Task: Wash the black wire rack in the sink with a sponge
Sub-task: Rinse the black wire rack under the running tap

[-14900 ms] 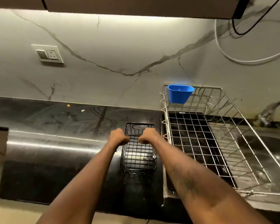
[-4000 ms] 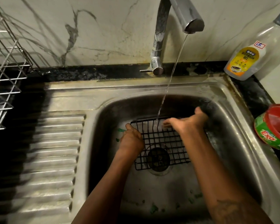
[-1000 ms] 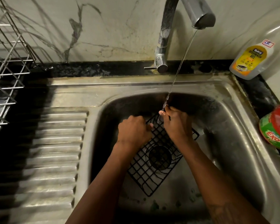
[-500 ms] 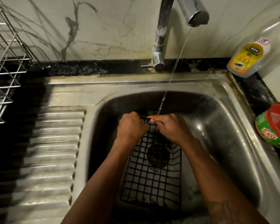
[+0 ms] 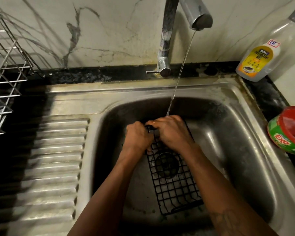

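One head-worn wide-angle view, facing forward and steeply down into the sink (image 5: 143, 92).

The camera sits close above the forearms. The left hand (image 5: 137, 137) and right hand (image 5: 173, 132) lie near frame centre, both gripping the black wire rack (image 5: 175, 189). Beyond the hands the tap (image 5: 192, 12) reaches the top edge, the drainboard (image 5: 49, 159) lies to their left, and the dishwash bottle (image 5: 260, 58) stands far to their right.

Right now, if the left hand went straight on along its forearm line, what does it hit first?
Probably the right hand: its fingers grip the far edge of the rack just ahead of the left hand. Depth is unclear; the two may already touch.
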A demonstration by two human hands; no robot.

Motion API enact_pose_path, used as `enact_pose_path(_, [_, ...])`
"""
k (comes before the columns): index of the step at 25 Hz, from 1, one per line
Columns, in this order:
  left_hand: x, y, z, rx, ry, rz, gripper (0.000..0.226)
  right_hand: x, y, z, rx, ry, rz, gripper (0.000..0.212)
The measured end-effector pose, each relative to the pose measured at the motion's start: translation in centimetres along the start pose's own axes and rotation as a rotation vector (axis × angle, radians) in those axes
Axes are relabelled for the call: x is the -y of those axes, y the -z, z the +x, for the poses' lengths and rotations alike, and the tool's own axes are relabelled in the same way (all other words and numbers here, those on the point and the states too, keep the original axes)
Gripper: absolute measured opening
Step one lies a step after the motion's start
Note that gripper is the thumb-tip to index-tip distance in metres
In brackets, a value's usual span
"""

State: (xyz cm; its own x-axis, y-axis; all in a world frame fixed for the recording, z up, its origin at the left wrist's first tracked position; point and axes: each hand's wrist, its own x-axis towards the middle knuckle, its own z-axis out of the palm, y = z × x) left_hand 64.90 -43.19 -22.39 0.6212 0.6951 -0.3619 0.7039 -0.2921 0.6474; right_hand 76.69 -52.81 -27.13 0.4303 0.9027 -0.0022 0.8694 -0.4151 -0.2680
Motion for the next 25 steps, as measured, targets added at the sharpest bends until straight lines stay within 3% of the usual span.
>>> enact_pose_path(4, [0.1, -0.2, 0.0, -0.02, 0.068, 0.039, 0.026, -4.6, 1.4, -2.5, -0.076, -0.36, 0.073, 0.043])
enact_pose_path(9, [0.5, -0.4, -0.1, -0.018, 0.01, 0.017, 0.025, -0.9, 0.0, -0.8, -0.108, -0.369, -0.089, 0.03])
enact_pose_path(18, [0.8, -0.3, 0.4, -0.051, -0.007, 0.098, 0.013, 0.0, -0.3, -1.3, -0.179, -0.432, -0.186, 0.04])
enact_pose_path(20, [0.7, -0.3, 0.6, -0.051, 0.003, 0.104, 0.017, 0.2, -0.2, -1.3, -0.246, -0.385, -0.204, 0.034])
enact_pose_path(22, [0.2, -0.4, 0.6, -0.018, -0.005, 0.073, 0.019, 1.1, -0.5, -0.7, -0.282, -0.202, -0.152, 0.026])
enact_pose_path(25, [-0.1, -0.5, 0.8, 0.011, -0.042, 0.046, 0.015, 2.6, -0.6, 0.7, -0.113, 0.01, 0.134, 0.036])
